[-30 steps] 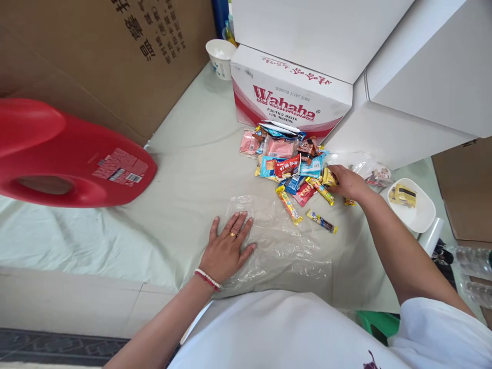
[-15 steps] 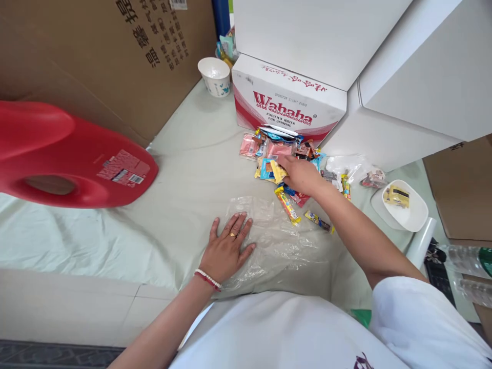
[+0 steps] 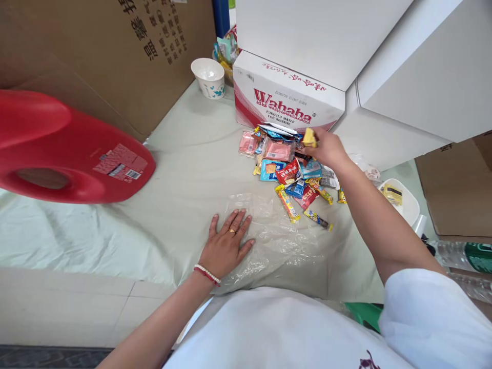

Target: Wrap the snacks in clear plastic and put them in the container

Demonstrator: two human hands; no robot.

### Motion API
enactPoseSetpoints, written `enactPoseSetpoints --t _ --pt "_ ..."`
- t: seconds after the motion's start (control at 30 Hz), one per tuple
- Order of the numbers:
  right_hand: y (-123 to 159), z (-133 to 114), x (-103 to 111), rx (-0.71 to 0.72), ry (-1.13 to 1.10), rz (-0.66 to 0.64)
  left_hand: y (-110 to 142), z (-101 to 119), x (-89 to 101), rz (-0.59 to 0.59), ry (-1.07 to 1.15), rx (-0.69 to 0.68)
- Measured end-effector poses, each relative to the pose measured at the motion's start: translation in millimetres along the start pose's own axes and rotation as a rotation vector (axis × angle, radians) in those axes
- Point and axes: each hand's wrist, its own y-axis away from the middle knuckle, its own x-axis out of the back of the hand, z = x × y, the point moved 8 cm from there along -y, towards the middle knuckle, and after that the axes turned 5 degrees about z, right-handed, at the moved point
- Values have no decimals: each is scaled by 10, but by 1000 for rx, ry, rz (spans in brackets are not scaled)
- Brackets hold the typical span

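Note:
My left hand (image 3: 226,241) lies flat with fingers spread on a clear plastic bag (image 3: 284,251) on the cloth-covered table. My right hand (image 3: 326,146) is closed on a small yellow snack packet (image 3: 309,138), held over the back right of a heap of wrapped snacks. In that heap are a pink packet (image 3: 280,150), a red packet (image 3: 287,173) and a light-blue packet (image 3: 271,170). Nearer to me lie a yellow snack stick (image 3: 287,204) and a dark-and-yellow stick (image 3: 317,219).
Behind the heap stands a white-and-red Wahaha carton (image 3: 288,95), with a paper cup (image 3: 209,78) at its left. A red jug (image 3: 77,148) lies on the left. On the right are a white bowl (image 3: 411,207) holding a yellow packet, and plastic bottles (image 3: 461,256).
My right hand has picked up the yellow packet from the heap's right side, carried it left over the heap, then back to the rear right. My left hand has stayed in place.

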Motion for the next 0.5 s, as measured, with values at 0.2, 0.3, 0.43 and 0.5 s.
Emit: enactPoseSetpoints --t 0.2,0.3,0.43,0.5 --pt "-141 -249 -437 62 397 -255 9 6 -15 4 6 0" --pt "11 -147 -325 56 395 -215 24 5 -20 12 10 -7" --pt "415 125 179 -61 317 -98 73 33 -23 19 16 -10" --pt "699 157 459 -100 246 -30 108 63 -26 16 16 -13"
